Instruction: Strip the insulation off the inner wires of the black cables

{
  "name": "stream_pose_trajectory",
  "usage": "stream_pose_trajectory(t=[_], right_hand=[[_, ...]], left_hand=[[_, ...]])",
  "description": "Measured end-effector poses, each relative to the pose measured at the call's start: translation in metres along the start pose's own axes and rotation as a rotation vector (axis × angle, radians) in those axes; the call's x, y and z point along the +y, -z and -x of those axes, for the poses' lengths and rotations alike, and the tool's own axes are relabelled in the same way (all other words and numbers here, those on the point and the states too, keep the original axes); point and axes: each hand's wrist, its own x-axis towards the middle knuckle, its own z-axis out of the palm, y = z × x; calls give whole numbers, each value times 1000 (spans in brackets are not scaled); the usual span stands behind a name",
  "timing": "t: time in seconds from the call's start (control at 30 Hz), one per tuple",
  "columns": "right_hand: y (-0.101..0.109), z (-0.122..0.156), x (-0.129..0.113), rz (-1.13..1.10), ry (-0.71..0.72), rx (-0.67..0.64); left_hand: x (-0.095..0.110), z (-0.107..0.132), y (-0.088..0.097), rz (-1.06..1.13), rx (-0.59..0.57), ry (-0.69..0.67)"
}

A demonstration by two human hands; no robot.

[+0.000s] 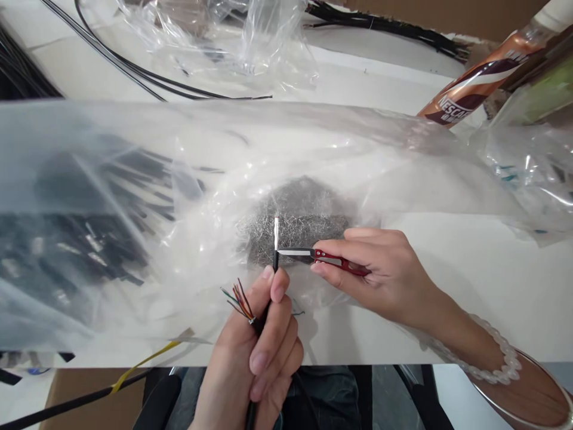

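Note:
My left hand is closed around a black cable. One end of the cable points up between thumb and forefinger, its white inner part bare above the black jacket. Another stripped end with several thin coloured wires sticks out at the left of the thumb. My right hand pinches small red-handled thread snips. Their blades reach left and touch, or nearly touch, the cable where the jacket stops. Behind the cable lies a heap of fine metallic wire scraps in clear plastic.
A clear plastic bag spreads across the white table, with cut black cable pieces under it at left. Loose black cables lie at the back left. A brown Nescafé bottle leans at back right. A yellow tie hangs near the front edge.

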Motion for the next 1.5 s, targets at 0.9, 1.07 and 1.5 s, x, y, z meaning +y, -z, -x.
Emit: stream_pose_trajectory(t=[0.9, 1.07, 1.5], right_hand=[[2, -2, -2, -133, -156, -74], [0, -1, -1, -97, -166, -20], [2, -1, -1, -159, -245, -55]], left_hand=[[-3, 1, -3, -117, 105, -10], [-1, 1, -1, -87, 93, -14], [0, 4, 0, 25, -23, -22]])
